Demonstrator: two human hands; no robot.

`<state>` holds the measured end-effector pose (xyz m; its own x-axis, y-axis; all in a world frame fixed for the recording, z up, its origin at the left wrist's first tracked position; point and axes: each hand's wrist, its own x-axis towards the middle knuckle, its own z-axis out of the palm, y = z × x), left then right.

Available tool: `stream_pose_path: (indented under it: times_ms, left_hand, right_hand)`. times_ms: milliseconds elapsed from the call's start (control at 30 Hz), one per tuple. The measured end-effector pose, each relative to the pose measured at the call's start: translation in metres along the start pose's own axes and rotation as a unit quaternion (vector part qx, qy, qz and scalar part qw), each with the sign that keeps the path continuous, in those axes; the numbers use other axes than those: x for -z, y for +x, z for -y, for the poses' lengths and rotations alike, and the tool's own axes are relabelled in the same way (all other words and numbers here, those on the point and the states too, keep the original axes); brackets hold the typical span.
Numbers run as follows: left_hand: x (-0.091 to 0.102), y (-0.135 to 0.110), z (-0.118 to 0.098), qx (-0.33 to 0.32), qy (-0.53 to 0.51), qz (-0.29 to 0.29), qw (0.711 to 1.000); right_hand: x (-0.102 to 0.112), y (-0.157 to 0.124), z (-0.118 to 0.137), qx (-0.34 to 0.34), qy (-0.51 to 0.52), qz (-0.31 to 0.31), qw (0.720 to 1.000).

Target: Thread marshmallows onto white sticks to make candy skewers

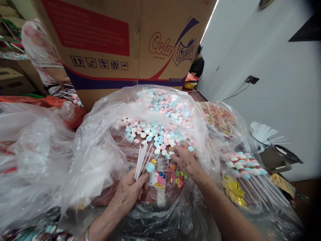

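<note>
Soft light glints on the plastic bag (91, 170); right corners darken.

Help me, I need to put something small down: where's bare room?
The reddish surface shows in small patches: between the left plastic folds and the white sticks, and below the printed wrapper, though perhaps plastic-covered. Crowded: candy pile ahead, colored rings by the right hand.

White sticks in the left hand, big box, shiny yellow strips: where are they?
White sticks (140, 162): head view, middle of the bundle.
Big box (141, 40): head view, front panel.
Yellow strips (234, 191): head view, middle of the bunch.
</note>
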<state>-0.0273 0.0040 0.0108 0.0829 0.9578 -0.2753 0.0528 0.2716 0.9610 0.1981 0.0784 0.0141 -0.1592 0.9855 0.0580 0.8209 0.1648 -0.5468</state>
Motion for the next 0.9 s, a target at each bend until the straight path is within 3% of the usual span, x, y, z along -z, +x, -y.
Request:
stream_pose_path:
  times_ms: [133,267,467,667,900]
  left_hand:
    - [0.0,-0.001,-0.003,-0.001,0.007,0.0,1.0]
    - [-0.001,0.0,0.0,-0.002,0.002,0.002,1.0]
    - [0.0,0.003,0.007,-0.012,-0.005,0.003,1.0]
    - [0.001,0.002,0.005,-0.012,0.014,0.007,1.0]
    - [0.003,0.003,0.016,-0.034,0.023,0.016,0.999]
  right_hand:
    - [-0.001,0.002,-0.007,0.034,-0.127,-0.09,0.987]
    - [-0.001,0.003,-0.011,0.066,-0.108,-0.137,0.982]
    - [-0.005,0.002,-0.008,0.135,-0.123,-0.105,0.977]
    - [-0.018,0.002,-0.008,0.13,-0.229,-0.06,0.963]
    - [-0.017,-0.009,-0.001,0.158,-0.239,-0.039,0.957]
